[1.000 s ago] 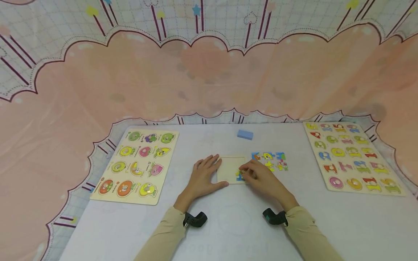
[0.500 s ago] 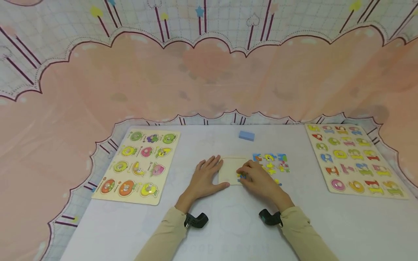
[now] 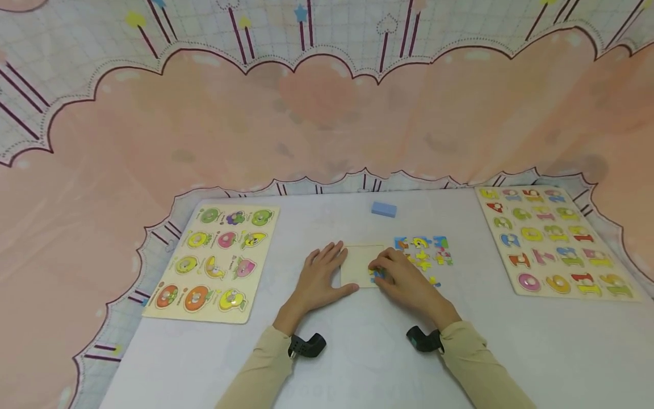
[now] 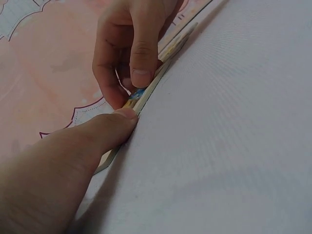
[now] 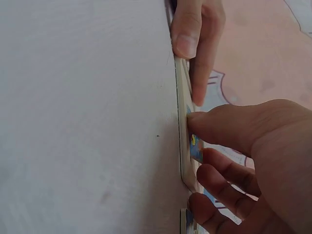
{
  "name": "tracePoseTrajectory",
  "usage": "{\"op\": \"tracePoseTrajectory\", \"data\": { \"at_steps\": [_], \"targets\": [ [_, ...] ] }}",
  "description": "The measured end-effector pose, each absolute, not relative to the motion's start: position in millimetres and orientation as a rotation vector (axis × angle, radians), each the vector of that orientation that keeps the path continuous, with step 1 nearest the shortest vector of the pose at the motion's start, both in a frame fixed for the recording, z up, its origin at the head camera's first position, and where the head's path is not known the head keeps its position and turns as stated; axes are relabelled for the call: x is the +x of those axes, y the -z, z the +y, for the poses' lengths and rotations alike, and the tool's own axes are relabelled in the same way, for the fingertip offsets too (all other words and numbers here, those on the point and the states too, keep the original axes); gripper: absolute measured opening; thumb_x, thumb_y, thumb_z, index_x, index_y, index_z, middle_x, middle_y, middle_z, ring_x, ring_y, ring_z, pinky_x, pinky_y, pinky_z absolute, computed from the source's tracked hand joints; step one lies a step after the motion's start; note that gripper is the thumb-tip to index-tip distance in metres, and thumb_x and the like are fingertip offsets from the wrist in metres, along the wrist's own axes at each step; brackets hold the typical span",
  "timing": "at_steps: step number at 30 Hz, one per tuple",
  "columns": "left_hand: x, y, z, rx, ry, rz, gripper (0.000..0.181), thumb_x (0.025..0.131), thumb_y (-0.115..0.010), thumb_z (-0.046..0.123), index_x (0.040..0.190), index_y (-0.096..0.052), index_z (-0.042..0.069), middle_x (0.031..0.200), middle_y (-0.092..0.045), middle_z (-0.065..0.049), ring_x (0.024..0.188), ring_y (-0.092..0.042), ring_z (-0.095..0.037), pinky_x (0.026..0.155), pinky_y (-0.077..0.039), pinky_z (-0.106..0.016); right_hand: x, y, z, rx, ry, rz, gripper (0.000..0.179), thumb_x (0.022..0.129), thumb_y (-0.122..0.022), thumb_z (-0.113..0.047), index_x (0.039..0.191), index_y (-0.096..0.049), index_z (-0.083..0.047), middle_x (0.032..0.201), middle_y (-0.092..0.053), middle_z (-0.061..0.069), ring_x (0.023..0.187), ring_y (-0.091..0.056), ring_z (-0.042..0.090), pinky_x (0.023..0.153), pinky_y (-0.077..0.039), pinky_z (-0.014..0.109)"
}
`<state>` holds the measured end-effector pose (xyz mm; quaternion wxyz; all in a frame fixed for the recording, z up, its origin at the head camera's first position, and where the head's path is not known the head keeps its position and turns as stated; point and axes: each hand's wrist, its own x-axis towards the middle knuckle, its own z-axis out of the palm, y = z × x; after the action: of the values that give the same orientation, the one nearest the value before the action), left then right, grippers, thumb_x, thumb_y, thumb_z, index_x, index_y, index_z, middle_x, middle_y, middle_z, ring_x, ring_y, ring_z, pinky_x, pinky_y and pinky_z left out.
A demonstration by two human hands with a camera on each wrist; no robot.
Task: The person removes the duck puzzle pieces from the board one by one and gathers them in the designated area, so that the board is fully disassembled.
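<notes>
My left hand (image 3: 319,278) lies spread at the left side of a small pale wooden puzzle tray (image 3: 353,264), its thumb (image 4: 124,116) on the near edge. At the tray's near right corner, my right hand (image 3: 406,278) pinches a blue and yellow jigsaw piece (image 5: 196,146) between thumb and fingers. The piece sits low inside the frame and is partly covered by the fingers in the head view. Just right of the tray, several loose jigsaw pieces (image 3: 423,255) lie on the table, some behind the right hand.
A fruit puzzle board (image 3: 181,314) lies to the left, and a number puzzle board (image 3: 552,269) to the right. Behind the tray is a small blue block (image 3: 384,209). Patterned cloth (image 3: 327,125) hangs behind the white table (image 3: 357,363).
My right hand has shifted slightly left over the tray's corner, uncovering another loose piece by its wrist. My left hand stays in place on the tray.
</notes>
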<state>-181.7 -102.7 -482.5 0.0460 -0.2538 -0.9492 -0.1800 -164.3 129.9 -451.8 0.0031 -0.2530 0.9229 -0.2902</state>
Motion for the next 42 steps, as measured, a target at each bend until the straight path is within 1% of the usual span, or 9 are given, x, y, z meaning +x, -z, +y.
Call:
{"op": "tracePoseTrajectory", "data": {
  "at_steps": [6, 10, 14, 17, 23, 28, 33, 39, 42],
  "targets": [
    [-181.8, 481.7, -104.2, -0.771, 0.571, -2.883, 0.085, 0.079, -0.060, 0.063, 0.145, -0.040, 0.013, 0.154, -0.032, -0.003, 0.144, -0.026, -0.023, 0.114, -0.021, -0.049, -165.6, 451.2, 127.3, -0.806, 0.939, 2.908, 0.019, 0.087, -0.065, -0.012, 0.106, -0.067, -0.014, 0.112, -0.058, 0.002, 0.105, -0.055, 0.018, 0.092, -0.048, 0.040],
    [-181.2, 482.4, -104.2, -0.772, 0.575, -2.877, 0.085, 0.078, -0.061, 0.062, 0.144, -0.040, 0.013, 0.154, -0.032, -0.004, 0.144, -0.027, -0.024, 0.113, -0.022, -0.049, -165.5, 450.1, 125.9, -0.791, 0.989, 2.917, 0.014, 0.089, -0.063, -0.011, 0.101, -0.067, -0.014, 0.108, -0.059, -0.001, 0.098, -0.056, 0.015, 0.085, -0.049, 0.035],
    [-181.7, 482.5, -103.4, -0.775, 0.582, -2.856, 0.084, 0.078, -0.062, 0.062, 0.144, -0.041, 0.013, 0.154, -0.033, -0.005, 0.143, -0.028, -0.024, 0.113, -0.022, -0.049, -166.5, 448.2, 125.7, -0.709, 1.107, 2.873, 0.017, 0.090, -0.062, -0.011, 0.106, -0.064, -0.015, 0.106, -0.058, -0.004, 0.087, -0.055, 0.009, 0.076, -0.049, 0.027],
    [-182.0, 481.1, -103.1, -0.772, 0.593, -2.849, 0.084, 0.079, -0.062, 0.061, 0.144, -0.041, 0.013, 0.154, -0.033, -0.004, 0.143, -0.028, -0.023, 0.113, -0.022, -0.050, -168.5, 447.5, 125.0, -0.708, 1.202, 2.833, 0.024, 0.090, -0.062, -0.010, 0.114, -0.061, -0.014, 0.106, -0.060, -0.003, 0.083, -0.056, 0.008, 0.074, -0.049, 0.024],
    [-180.7, 477.7, -103.0, -0.774, 0.591, -2.843, 0.083, 0.078, -0.062, 0.060, 0.143, -0.042, 0.012, 0.153, -0.034, -0.005, 0.143, -0.028, -0.024, 0.113, -0.023, -0.050, -169.7, 449.2, 121.3, -0.760, 1.359, 2.737, 0.028, 0.089, -0.062, -0.005, 0.116, -0.059, -0.006, 0.096, -0.065, 0.003, 0.082, -0.059, 0.011, 0.074, -0.052, 0.025],
    [-179.4, 476.9, -102.8, -0.794, 0.601, -2.855, 0.084, 0.078, -0.062, 0.060, 0.143, -0.042, 0.012, 0.153, -0.034, -0.005, 0.143, -0.029, -0.025, 0.112, -0.023, -0.051, -167.2, 451.8, 121.5, -0.668, 1.422, 2.738, 0.023, 0.089, -0.063, -0.007, 0.111, -0.062, -0.010, 0.092, -0.067, -0.001, 0.081, -0.060, 0.010, 0.074, -0.052, 0.025],
    [-181.6, 477.3, -102.7, -0.793, 0.580, -2.847, 0.083, 0.078, -0.062, 0.060, 0.143, -0.042, 0.012, 0.153, -0.034, -0.005, 0.143, -0.028, -0.025, 0.112, -0.023, -0.050, -168.7, 450.3, 124.4, -0.553, 1.496, 2.776, 0.017, 0.089, -0.063, -0.010, 0.106, -0.064, -0.014, 0.094, -0.067, -0.002, 0.084, -0.061, 0.011, 0.075, -0.053, 0.025],
    [-180.5, 477.2, -104.1, -0.773, 0.592, -2.872, 0.084, 0.077, -0.063, 0.060, 0.144, -0.041, 0.013, 0.154, -0.033, -0.004, 0.143, -0.027, -0.024, 0.112, -0.022, -0.050, -170.1, 448.7, 131.2, -0.493, 1.549, 2.763, 0.016, 0.090, -0.062, -0.010, 0.105, -0.063, -0.014, 0.099, -0.064, 0.001, 0.086, -0.061, 0.013, 0.075, -0.053, 0.023],
    [-178.9, 477.8, -103.1, -0.774, 0.609, -2.875, 0.084, 0.077, -0.063, 0.060, 0.144, -0.041, 0.013, 0.154, -0.033, -0.003, 0.143, -0.027, -0.024, 0.113, -0.022, -0.050, -169.2, 447.9, 135.9, -0.467, 1.557, 2.757, 0.016, 0.090, -0.062, -0.010, 0.105, -0.063, -0.015, 0.097, -0.065, 0.001, 0.085, -0.060, 0.014, 0.075, -0.052, 0.023]
  ]
}}
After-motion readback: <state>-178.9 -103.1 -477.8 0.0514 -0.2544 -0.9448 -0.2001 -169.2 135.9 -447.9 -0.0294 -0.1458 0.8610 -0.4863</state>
